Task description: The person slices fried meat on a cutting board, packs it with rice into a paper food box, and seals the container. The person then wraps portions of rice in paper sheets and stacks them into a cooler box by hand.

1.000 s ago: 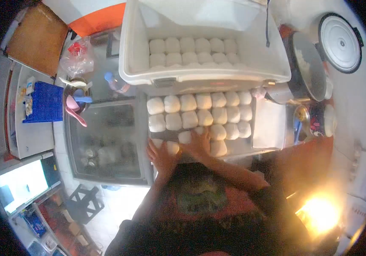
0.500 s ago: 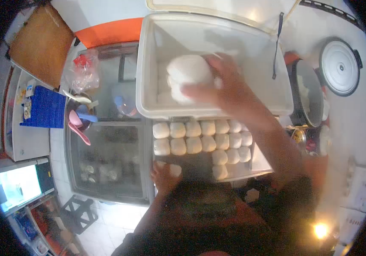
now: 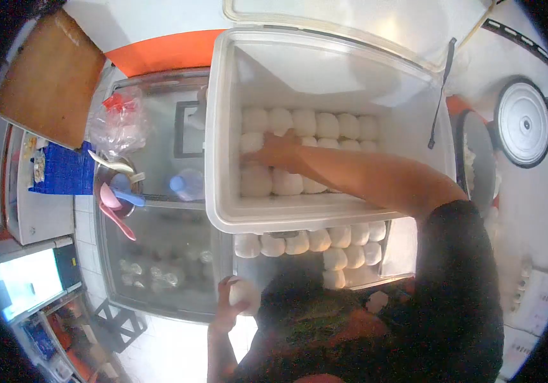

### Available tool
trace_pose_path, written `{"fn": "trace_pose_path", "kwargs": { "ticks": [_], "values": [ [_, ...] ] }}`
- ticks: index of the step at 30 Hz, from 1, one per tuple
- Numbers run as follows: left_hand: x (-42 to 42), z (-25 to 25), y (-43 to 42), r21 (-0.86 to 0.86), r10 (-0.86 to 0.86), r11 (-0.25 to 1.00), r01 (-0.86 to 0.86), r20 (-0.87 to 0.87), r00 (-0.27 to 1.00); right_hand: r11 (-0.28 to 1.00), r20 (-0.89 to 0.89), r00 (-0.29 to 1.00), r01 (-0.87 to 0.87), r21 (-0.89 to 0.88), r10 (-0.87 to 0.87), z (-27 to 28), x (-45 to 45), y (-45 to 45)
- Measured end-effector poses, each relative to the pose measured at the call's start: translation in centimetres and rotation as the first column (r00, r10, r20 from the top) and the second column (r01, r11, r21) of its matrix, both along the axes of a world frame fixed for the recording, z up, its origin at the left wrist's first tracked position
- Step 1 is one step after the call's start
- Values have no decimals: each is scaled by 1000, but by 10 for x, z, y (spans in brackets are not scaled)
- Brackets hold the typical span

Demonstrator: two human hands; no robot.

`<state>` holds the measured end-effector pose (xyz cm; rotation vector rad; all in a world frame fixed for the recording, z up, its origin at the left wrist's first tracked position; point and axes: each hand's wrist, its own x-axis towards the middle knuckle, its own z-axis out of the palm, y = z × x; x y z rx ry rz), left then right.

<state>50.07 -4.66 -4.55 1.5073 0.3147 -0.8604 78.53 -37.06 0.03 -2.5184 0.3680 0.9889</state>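
Note:
Deep in the white plastic box point(image 3: 216, 127), rows of round white dough balls point(image 3: 304, 122) cover the bottom. My right hand point(image 3: 279, 152) reaches down among them, its fingers curled around a dough ball point(image 3: 252, 143) at the left end of the middle row. At the lower left, close to my body, my left hand point(image 3: 223, 311) grips another dough ball point(image 3: 246, 296). Below the box, a tray point(image 3: 267, 272) holds further dough balls point(image 3: 296, 242), partly hidden by the box wall and my clothing.
Left of the box is a glass-topped counter point(image 3: 159, 255) with a plastic bag point(image 3: 120, 124), a bottle point(image 3: 186, 184) and a pot of scoops, one a pink scoop point(image 3: 117, 220). On the right are a dark pot point(image 3: 475, 159) and a round lid point(image 3: 525, 122). A strap point(image 3: 442, 96) hangs by the box.
My right hand, earlier raised over the box with white dough, is now down inside it. My left hand has moved from the tray toward my body with a dough ball. The view has shifted.

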Motion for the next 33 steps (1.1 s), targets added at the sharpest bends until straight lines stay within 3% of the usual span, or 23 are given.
{"fn": "trace_pose_path", "kwargs": {
  "ticks": [1, 2, 4, 5, 6, 7, 8, 10, 12, 14, 16, 17, 19, 22, 23, 24, 26, 27, 28, 30, 32, 33],
  "values": [
    [6, 16, 0, -94, 19, 995, -24, -51, 999, 997, -8, 997, 73, 19, -73, -4, 1, -7],
    [12, 32, 2, -184, 31, 982, -49, -100, 994, 911, 73, 909, -410, -38, 411, -32, 9, -28],
    [34, 70, 2, -232, -35, 972, 30, -18, 999, 611, 130, 597, -781, -131, 791, -70, 22, -57],
    [52, 105, -5, -367, -50, 929, 49, 7, 999, 940, 124, 967, -248, 234, 225, -83, 26, -64],
    [57, 133, -10, -426, -56, 902, 63, 29, 998, 914, 13, 996, 77, 398, -90, -81, 28, -69],
    [62, 162, -14, -484, -61, 871, 78, 50, 997, 762, -104, 911, 394, 514, -400, -79, 31, -74],
    [58, 187, -20, -444, 157, 883, -150, -22, 987, 791, -7, 923, 333, 513, -384, -68, 30, -77],
    [77, 211, -27, -493, 147, 864, -101, 56, 988, 813, 102, 923, 269, 516, -370, -59, 35, -101],
    [108, 233, -49, -518, 112, 855, -16, 155, 982, 685, 67, 939, 195, 702, -337, -49, 49, -155],
    [146, 259, -94, -464, 40, 881, 89, 261, 965, 673, 194, 785, 344, 654, -589, 73, -1, -134],
    [183, 282, -158, -315, -94, 924, 217, 362, 927, 638, 317, 618, 409, 652, -720, 166, -46, -132],
    [201, 291, -196, -104, -223, 951, 292, 425, 877, 596, 423, 498, 261, 760, -757, 173, -75, -149],
    [228, 264, -255, 29, -366, 918, 396, 451, 814, 538, 557, 256, -145, 830, -790, 186, -133, -183],
    [265, 170, -326, 415, -592, 791, 449, 334, 733, 306, 290, -106, -194, 932, -951, 219, -238, -157],
    [267, 147, -345, 489, -637, 741, 461, 293, 713, 305, 274, -158, -227, 925, -949, 193, -275, -161],
    [270, 125, -365, 558, -680, 682, 472, 246, 691, 284, 265, -134, -149, 947, -955, 171, -312, -163],
    [265, 90, -397, 791, -648, 543, 282, 181, 740, 126, 126, -20, -27, 992, -992, 145, -369, -153],
    [262, 78, -403, 799, -655, 531, 283, 174, 735, 69, 68, 13, 96, 993, -998, 125, -398, -156],
    [256, 69, -406, 826, -700, 471, 309, 136, 701, -36, -20, -70, 238, 970, -997, 113, -419, -150],
    [248, 54, -412, 858, -756, 391, 334, 92, 648, -128, -54, -157, 514, 848, -986, 70, -468, -153],
    [235, 42, -413, 861, -734, 393, 322, 82, 674, -273, -129, -294, 526, 805, -947, 48, -508, -150],
    [230, 38, -414, 864, -728, 389, 320, 76, 681, -288, -142, -302, 525, 801, -943, 31, -528, -153]
  ]
}}
